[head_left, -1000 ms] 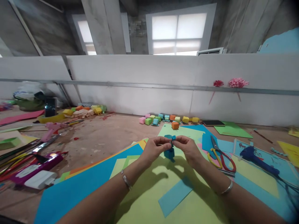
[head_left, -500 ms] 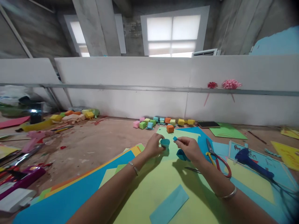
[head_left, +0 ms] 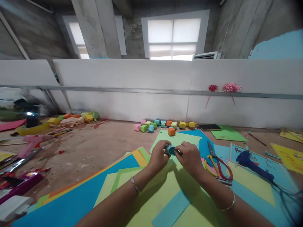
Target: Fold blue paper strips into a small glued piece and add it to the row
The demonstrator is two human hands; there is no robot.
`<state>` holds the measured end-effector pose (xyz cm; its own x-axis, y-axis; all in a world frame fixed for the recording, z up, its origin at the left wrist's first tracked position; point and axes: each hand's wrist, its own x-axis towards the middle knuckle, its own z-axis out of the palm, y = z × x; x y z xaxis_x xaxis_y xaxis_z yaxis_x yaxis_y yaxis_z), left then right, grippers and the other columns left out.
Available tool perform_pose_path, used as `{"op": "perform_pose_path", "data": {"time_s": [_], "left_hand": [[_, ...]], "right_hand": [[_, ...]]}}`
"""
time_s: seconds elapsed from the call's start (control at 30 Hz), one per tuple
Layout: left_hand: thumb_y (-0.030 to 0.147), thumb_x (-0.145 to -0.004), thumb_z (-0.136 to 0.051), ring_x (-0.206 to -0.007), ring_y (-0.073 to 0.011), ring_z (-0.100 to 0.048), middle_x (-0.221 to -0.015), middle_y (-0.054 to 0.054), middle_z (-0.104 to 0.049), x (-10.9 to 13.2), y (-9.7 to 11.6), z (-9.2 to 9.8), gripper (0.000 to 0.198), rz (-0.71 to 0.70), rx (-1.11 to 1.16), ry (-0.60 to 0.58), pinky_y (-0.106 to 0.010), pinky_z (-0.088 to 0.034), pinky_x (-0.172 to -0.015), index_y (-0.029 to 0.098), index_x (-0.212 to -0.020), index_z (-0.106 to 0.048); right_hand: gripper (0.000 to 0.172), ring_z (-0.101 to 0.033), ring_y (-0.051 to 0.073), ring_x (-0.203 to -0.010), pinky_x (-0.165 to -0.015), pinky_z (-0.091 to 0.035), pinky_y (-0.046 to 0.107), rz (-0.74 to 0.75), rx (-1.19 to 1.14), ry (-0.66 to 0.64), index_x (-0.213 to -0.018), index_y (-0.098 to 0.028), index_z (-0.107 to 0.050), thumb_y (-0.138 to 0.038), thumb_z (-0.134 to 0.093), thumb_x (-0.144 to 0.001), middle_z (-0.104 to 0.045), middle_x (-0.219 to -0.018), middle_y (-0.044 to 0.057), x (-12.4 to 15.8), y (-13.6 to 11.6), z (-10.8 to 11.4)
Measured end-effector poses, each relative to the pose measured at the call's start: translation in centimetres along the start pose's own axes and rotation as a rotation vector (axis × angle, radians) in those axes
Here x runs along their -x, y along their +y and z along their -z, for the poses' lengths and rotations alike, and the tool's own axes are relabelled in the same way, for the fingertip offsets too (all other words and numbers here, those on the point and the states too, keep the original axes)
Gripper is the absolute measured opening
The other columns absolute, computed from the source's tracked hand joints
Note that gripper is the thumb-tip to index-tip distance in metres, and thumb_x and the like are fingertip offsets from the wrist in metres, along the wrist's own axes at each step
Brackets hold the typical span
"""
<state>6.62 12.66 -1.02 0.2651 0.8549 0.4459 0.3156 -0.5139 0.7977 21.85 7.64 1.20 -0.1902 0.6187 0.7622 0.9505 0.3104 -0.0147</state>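
Observation:
My left hand is closed around a small teal paper box, held just above the light green paper sheets. From the other side my right hand pinches at the same box, its fingertips against a darker blue paper part. Exactly which bit the right fingers grip is partly hidden. A light blue paper strip lies on the sheets below my forearms. Beyond my hands sits an orange paper cube.
Scissors with red and yellow handles lie right of my right hand. Farther right is a blue glue gun with its cord. Several coloured paper cubes line the back. A pink glue gun and purple tool lie left.
My hands have come together. The small blue paper piece in my right fingers has moved left to the box, and my left hand has tilted the box.

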Motion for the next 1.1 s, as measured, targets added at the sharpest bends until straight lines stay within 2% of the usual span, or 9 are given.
{"op": "perform_pose_path", "data": {"time_s": [0.13, 0.33, 0.47, 0.57, 0.7, 0.87, 1.1], "left_hand": [[-0.004, -0.055, -0.057, -0.084, -0.0183, -0.064, -0.099, -0.006, -0.063, 0.5, 0.9, -0.7, 0.053, 0.067, 0.106, -0.033, -0.029, -0.055, -0.071, 0.019, -0.102, -0.059], [-0.001, -0.049, -0.055, -0.08, -0.0174, -0.065, -0.084, -0.004, -0.069, 1.0, 3.0, -0.7, 0.055, 0.312, 0.495, -0.03, -0.023, -0.05, -0.064, 0.016, -0.102, -0.058], [0.0, -0.044, -0.054, -0.071, -0.0153, -0.062, -0.072, -0.004, -0.07, 1.1, 4.3, -0.7, 0.05, 0.559, 0.704, 0.051, -0.023, -0.047, -0.062, 0.013, -0.092, -0.06], [0.002, -0.043, -0.052, -0.068, -0.0145, -0.062, -0.07, -0.004, -0.069, 1.1, 4.7, -0.6, 0.044, 0.689, 0.76, 0.11, -0.026, -0.05, -0.067, 0.013, -0.084, -0.061], [0.004, -0.043, -0.053, -0.069, -0.0142, -0.061, -0.069, -0.004, -0.068, 1.1, 4.9, -0.3, 0.039, 0.706, 0.756, 0.111, -0.029, -0.051, -0.071, 0.012, -0.08, -0.063], [0.006, -0.044, -0.055, -0.07, -0.0142, -0.06, -0.067, -0.002, -0.066, 1.1, 4.8, -0.5, 0.037, 0.654, 0.742, 0.134, -0.027, -0.049, -0.071, 0.013, -0.079, -0.064], [0.009, -0.044, -0.057, -0.073, -0.0151, -0.061, -0.072, -0.002, -0.068, 1.3, 5.1, -0.5, 0.038, 0.605, 0.732, 0.107, -0.028, -0.048, -0.071, 0.015, -0.081, -0.062]], "right_hand": [[0.023, -0.042, 0.016, -0.061, -0.061, -0.02, 0.033, 0.071, 0.121, 0.066, -0.057, -0.017, -0.062, -0.003, -0.065, -0.075, -0.056, -0.059, 0.003, 0.2, 0.0, -0.3], [0.028, -0.039, 0.017, -0.063, -0.064, -0.02, 0.033, 0.163, 0.212, 0.138, -0.055, -0.017, -0.058, 0.001, -0.063, -0.075, -0.054, -0.058, 0.003, 0.2, -0.3, -0.3], [0.029, -0.037, 0.016, -0.062, -0.064, -0.02, 0.033, 0.199, 0.228, 0.156, -0.053, -0.017, -0.056, 0.001, -0.064, -0.075, -0.053, -0.056, 0.002, 0.3, -0.2, -0.3], [0.029, -0.036, 0.016, -0.062, -0.065, -0.02, 0.033, 0.218, 0.236, 0.166, -0.053, -0.017, -0.055, 0.0, -0.064, -0.074, -0.052, -0.055, 0.002, 0.3, 0.0, -0.4], [0.03, -0.035, 0.016, -0.064, -0.067, -0.02, 0.035, 0.239, 0.243, 0.175, -0.053, -0.017, -0.055, 0.0, -0.062, -0.076, -0.051, -0.056, 0.002, 0.2, 0.3, -0.3], [0.031, -0.036, 0.016, -0.068, -0.071, -0.022, 0.035, 0.257, 0.235, 0.196, -0.055, -0.017, -0.056, -0.001, -0.058, -0.08, -0.051, -0.059, 0.001, 0.0, 0.6, 0.2], [0.034, -0.039, 0.017, -0.074, -0.073, -0.023, 0.034, 0.2, 0.23, 0.226, -0.056, -0.018, -0.053, -0.006, -0.056, -0.087, -0.047, -0.059, 0.0, 0.0, 0.3, 0.9]]}}
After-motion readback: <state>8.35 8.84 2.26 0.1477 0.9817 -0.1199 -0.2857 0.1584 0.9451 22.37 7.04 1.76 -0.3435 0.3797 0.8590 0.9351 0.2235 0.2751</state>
